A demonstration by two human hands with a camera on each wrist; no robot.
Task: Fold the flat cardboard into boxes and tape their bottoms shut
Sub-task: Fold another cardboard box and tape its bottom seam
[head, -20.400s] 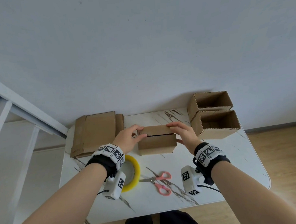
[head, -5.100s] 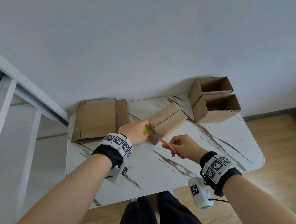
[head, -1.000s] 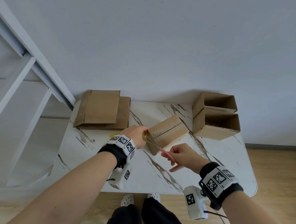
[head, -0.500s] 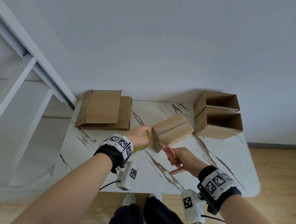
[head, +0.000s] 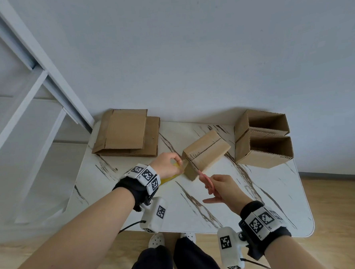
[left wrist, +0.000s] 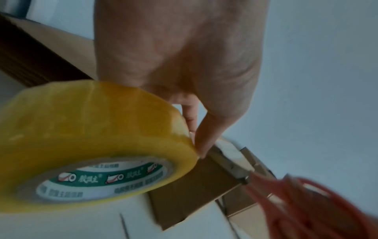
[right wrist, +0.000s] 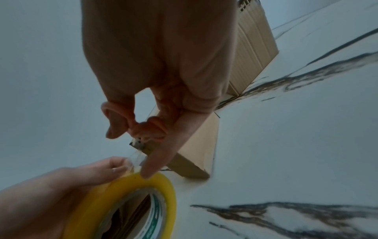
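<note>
here we gripped the tape roll point(head: 168, 177) in our left hand point(head: 168, 164) while our right hand point(head: 222, 188), fingers through the scissors point(head: 203, 176), closed on the strip at the box point(head: 204, 153), the snip seemingly next.

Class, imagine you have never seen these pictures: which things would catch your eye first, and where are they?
The yellow tape roll, held by the left hand at mid-table. Beside it, pink-handled scissors in the right hand meet the near end of the cardboard box. Two open boxes sit far right.

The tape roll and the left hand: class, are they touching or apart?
Touching. The left wrist view shows the left hand gripping the yellow tape roll, its fingertip pressed on the rim.
</note>
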